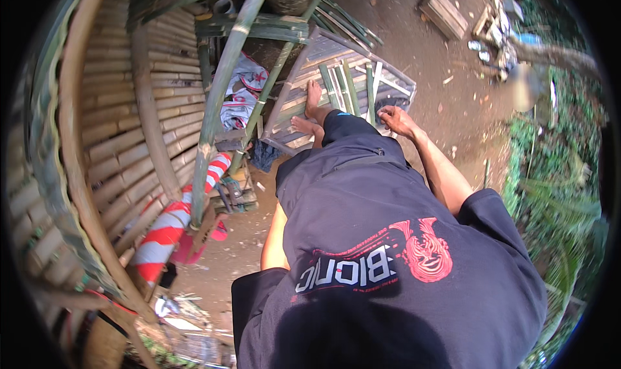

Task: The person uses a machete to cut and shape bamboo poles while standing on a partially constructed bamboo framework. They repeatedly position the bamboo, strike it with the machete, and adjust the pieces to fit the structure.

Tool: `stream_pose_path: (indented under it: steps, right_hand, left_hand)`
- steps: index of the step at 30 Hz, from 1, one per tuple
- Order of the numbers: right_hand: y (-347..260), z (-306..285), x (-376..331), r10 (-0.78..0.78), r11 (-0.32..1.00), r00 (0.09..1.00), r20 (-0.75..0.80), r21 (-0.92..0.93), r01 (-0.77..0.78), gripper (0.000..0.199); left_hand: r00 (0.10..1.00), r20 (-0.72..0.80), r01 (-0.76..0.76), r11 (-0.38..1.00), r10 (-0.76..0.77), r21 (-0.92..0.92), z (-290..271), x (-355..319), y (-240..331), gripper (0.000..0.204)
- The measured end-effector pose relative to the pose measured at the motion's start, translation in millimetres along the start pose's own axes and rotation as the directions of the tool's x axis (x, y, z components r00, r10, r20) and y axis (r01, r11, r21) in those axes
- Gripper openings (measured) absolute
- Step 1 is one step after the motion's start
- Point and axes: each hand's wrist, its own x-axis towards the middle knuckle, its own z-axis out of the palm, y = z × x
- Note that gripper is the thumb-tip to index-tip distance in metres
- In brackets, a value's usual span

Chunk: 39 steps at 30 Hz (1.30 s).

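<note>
Right hand rests with loose fingers on bamboo frame | I can't see left hand | my bare feet stand on frame

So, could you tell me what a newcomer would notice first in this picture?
Probably the red-and-white striped pole leaning at lower left beside the curved bamboo wall. Next, the bamboo frame lying on the dirt at top centre, with a bare foot on its slats and the right hand at its near edge. The left hand is hidden behind the dark shirt.
</note>
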Motion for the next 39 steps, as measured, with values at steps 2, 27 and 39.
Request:
stream_pose_path:
  steps: [2, 27, 39]
  right_hand:
    - [27, 4, -3, 0.095, 0.99, 0.994, -0.053, 0.106, -0.089, 0.039]
    - [39, 270, -119, 0.782, 0.145, 0.623, -0.004, 0.974, -0.176, 0.033]
    - [30, 332, -153, 0.826, 0.092, 0.563, -0.033, 0.993, -0.077, 0.024]
  left_hand:
    - [0.999, 0.0, 0.035, 0.996, -0.036, 0.084, -8, 0, 9, 0.021]
    - [0.959, -0.023, 0.157, 0.461, -0.283, 0.873, -178, 60, 288, 0.02]
    - [0.935, 0.185, 0.164, 0.832, -0.302, 0.53, 103, -14, 252, 0.025]
